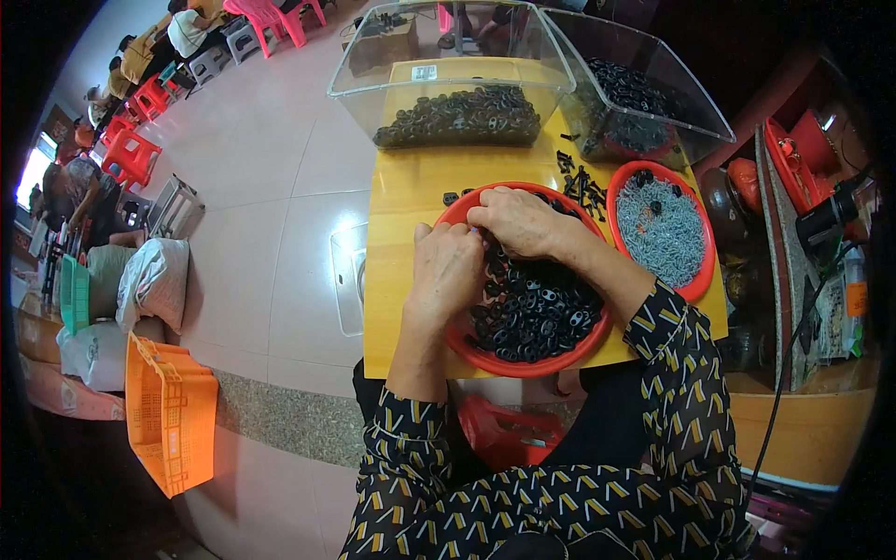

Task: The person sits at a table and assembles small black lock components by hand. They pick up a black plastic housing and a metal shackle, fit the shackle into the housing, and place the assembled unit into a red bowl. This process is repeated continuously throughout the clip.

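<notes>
Red plastic forms the big round bowl (523,359) at the middle of the yellow table (401,205), and it is heaped with small black plastic parts (537,308) — flat pieces with holes through them. Both hands work over its far-left rim: the left hand (446,271) lies palm down with its fingers curled in toward the pile, and the right hand (523,222) reaches across just beyond it, fingers bent and meeting the left fingertips. Whatever they pinch between them is hidden by the knuckles, so whether either hand grips a piece cannot be told. Just right of the big bowl, touching its rim, stands a smaller red bowl (700,271) filled with small grey metal pieces (661,229), with a few black bits lying on top. A loose scatter of black parts (581,182) lies on the table between the two bowls. Farther off stand two clear plastic bins — the left bin (373,75) holds a low layer of dark ring-like parts (462,117), the right bin (691,103) a heap of black parts (630,93). Off the table to the left, an orange crate (170,415) rests on the tiled floor.
</notes>
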